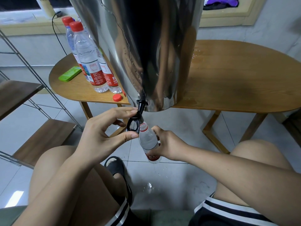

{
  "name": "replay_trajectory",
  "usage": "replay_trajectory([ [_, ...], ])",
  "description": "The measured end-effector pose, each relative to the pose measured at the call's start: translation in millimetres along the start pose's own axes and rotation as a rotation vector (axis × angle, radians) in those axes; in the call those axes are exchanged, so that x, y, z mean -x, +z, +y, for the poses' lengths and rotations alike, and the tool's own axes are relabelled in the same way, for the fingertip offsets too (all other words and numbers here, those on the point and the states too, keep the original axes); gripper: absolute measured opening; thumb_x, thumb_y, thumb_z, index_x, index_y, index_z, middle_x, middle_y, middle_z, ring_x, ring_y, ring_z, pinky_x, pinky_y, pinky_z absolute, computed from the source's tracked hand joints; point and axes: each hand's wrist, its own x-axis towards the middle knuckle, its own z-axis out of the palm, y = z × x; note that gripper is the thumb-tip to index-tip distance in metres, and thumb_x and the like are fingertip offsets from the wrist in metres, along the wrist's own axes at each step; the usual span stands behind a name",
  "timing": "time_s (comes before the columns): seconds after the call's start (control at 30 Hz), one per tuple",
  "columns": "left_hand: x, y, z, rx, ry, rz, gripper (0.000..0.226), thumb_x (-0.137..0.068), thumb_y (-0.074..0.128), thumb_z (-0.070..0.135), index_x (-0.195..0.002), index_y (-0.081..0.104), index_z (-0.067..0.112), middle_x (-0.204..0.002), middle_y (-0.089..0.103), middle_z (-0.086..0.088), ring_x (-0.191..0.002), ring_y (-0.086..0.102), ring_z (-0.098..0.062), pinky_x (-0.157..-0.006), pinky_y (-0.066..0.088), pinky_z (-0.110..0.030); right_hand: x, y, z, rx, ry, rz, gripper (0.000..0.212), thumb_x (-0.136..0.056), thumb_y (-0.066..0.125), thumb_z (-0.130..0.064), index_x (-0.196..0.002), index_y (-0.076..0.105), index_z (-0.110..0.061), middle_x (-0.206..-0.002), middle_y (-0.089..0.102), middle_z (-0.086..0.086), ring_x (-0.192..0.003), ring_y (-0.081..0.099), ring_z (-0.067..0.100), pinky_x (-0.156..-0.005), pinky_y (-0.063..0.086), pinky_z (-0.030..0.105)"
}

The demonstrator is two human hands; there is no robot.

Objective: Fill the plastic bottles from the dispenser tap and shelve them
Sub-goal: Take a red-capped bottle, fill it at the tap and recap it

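Under black plastic tap point(138, 115): clear soft plastic bottle point(149, 141), seemingly part-full, slippery; right hand point(169, 144) gripping mid-body, left hand point(101, 132) pinching tap.

Oval wooden table point(236, 75) on slanted wooden legs, with water splashes point(197, 53) on its top toward the far side. Flat green case point(70, 73) lying near the table's left end. Thin black cable point(57, 35) hanging down the wall behind, below a pale window ledge point(24, 28). Purple cloth point(223, 1) bunched at upper right. Pale tiled floor point(187, 176) underneath, small puddles point(150, 187) near a black slipper point(116, 165)
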Motion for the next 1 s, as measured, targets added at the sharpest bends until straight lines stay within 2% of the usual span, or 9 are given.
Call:
replay_trajectory([
  [0.13,-0.2,0.1,-1.4,-0.008,-0.004,0.004,0.049,-0.089,0.085,0.042,-0.133,0.071,0.025,-0.14,0.072,0.012,-0.132,0.069,-0.015,-0.092,0.063,-0.039,-0.1,0.1,0.4,0.012,0.0,-0.003,0.063,-0.076,0.093,-0.043,-0.121,0.052,-0.029,-0.104,0.073,-0.005,-0.095,0.07,0.017,-0.087,0.06,0.043],
  [0.37,-0.1,0.0,-1.9,-0.009,-0.01,-0.001,0.05,-0.089,0.085,0.042,-0.133,0.071,0.025,-0.139,0.073,0.012,-0.131,0.069,-0.016,-0.091,0.064,-0.041,-0.6,0.6,0.8,0.019,-0.003,0.002,0.062,-0.076,0.093,-0.043,-0.12,0.052,-0.028,-0.103,0.073,-0.005,-0.093,0.069,0.017,-0.083,0.058,0.038],
  [0.53,0.8,0.3,-3.9,-0.001,-0.018,-0.002,0.051,-0.089,0.085,0.041,-0.133,0.072,0.02,-0.14,0.072,0.011,-0.133,0.069,-0.016,-0.091,0.064,-0.045,-1.0,1.7,2.5,0.009,-0.001,0.006,0.061,-0.074,0.092,-0.045,-0.117,0.051,-0.031,-0.103,0.073,-0.006,-0.096,0.07,0.017,-0.088,0.06,0.045],
  [0.67,0.9,0.2,-4.6,-0.01,-0.015,-0.008,0.051,-0.089,0.086,0.041,-0.133,0.073,0.018,-0.14,0.072,0.01,-0.133,0.068,-0.016,-0.091,0.064,-0.047,-1.3,1.6,3.0,0.01,-0.009,0.01,0.061,-0.075,0.093,-0.044,-0.116,0.051,-0.031,-0.102,0.072,-0.006,-0.095,0.07,0.017,-0.087,0.06,0.045],
  [1.0,0.1,-0.3,-2.8,-0.006,-0.01,-0.005,0.05,-0.088,0.085,0.042,-0.133,0.071,0.024,-0.14,0.072,0.012,-0.132,0.069,-0.015,-0.092,0.064,-0.041,-1.7,1.6,3.3,0.012,-0.003,0.01,0.062,-0.073,0.092,-0.047,-0.116,0.051,-0.032,-0.102,0.073,-0.005,-0.095,0.07,0.018,-0.086,0.06,0.047],
])
